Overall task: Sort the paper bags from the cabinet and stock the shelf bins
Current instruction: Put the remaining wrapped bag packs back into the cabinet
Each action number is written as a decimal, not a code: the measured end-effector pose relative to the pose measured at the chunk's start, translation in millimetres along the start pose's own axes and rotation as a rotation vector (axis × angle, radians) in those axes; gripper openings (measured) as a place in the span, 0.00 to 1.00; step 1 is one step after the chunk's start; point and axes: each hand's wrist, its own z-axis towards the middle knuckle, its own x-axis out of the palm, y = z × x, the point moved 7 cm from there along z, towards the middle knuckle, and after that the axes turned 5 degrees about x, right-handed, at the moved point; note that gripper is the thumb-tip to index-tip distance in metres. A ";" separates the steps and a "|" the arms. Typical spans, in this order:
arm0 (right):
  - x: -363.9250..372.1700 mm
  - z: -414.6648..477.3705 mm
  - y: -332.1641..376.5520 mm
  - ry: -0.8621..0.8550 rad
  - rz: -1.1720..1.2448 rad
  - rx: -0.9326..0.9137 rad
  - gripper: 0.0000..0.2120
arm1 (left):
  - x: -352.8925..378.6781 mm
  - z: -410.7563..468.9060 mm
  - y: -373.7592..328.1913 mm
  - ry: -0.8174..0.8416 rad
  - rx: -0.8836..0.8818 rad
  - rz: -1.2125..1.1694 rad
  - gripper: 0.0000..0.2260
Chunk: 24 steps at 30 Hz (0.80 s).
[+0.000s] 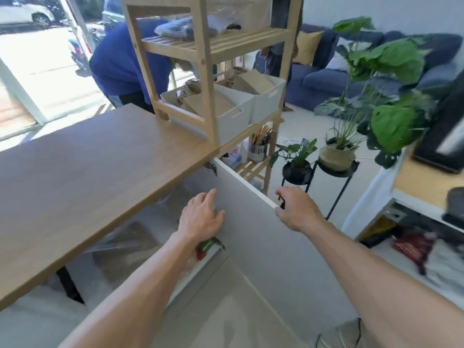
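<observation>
Holding cabinet door (251, 222) open: right hand (296, 209) fingers grasping its top edge, left hand (203, 217) released, reaching inside. Paper bags (125, 247) blurred under table (100, 159); likely light, crumple easily, take by fold or handles. Bins (238, 106) far on shelf (208, 71).

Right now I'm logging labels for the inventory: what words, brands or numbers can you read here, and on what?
None can be read.
Red and green packet under the left hand: print blurred.
Dark red packets on the low white shelf: blurred.
White plastic bins holding brown paper bags: no label visible.
</observation>
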 end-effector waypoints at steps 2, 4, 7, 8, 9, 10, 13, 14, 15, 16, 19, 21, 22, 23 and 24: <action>-12.8 -3.4 -32.4 -0.019 -0.006 0.046 0.19 | 11.7 7.5 -36.7 0.010 0.050 -0.003 0.29; -24.4 -9.8 -69.4 -0.024 -0.002 0.109 0.19 | 30.9 12.3 -76.0 0.041 0.105 -0.007 0.29; -29.4 -19.3 -108.6 -0.018 0.002 0.162 0.20 | 58.5 15.9 -116.7 0.078 0.158 0.009 0.29; -27.8 -23.1 -122.6 -0.002 0.006 0.181 0.21 | 68.7 16.3 -129.8 0.095 0.174 0.017 0.29; -25.9 -27.1 -133.5 0.010 0.008 0.188 0.21 | 78.8 16.8 -139.8 0.114 0.186 0.025 0.28; -23.2 -31.3 -143.0 0.030 0.008 0.188 0.21 | 87.8 16.7 -148.6 0.132 0.198 0.030 0.27; -11.9 -46.0 -165.7 0.108 0.023 0.172 0.18 | 114.0 15.1 -166.0 0.192 0.237 0.039 0.24; -7.0 -52.5 -175.7 0.146 0.031 0.178 0.16 | 122.9 13.5 -172.5 0.215 0.250 0.046 0.23; -1.9 -58.6 -182.5 0.191 0.037 0.184 0.15 | 129.3 12.7 -176.0 0.230 0.257 0.051 0.22; 3.8 -64.4 -189.2 0.237 0.051 0.198 0.14 | 133.0 11.2 -178.9 0.240 0.256 0.054 0.21; 13.0 -78.7 -204.3 0.288 0.088 0.214 0.15 | 136.7 7.6 -186.2 0.233 0.255 0.058 0.18; 13.8 -82.4 -208.3 0.289 0.098 0.221 0.19 | 134.9 6.0 -188.6 0.225 0.269 0.087 0.18; 14.6 -83.4 -208.2 0.303 0.112 0.224 0.19 | 133.1 3.7 -188.3 0.223 0.271 0.104 0.18; 16.0 -83.7 -207.1 0.326 0.119 0.225 0.19 | 131.8 2.0 -187.7 0.224 0.275 0.114 0.18; 17.9 -84.4 -203.9 0.364 0.119 0.221 0.19 | 130.2 -0.7 -186.6 0.226 0.276 0.120 0.18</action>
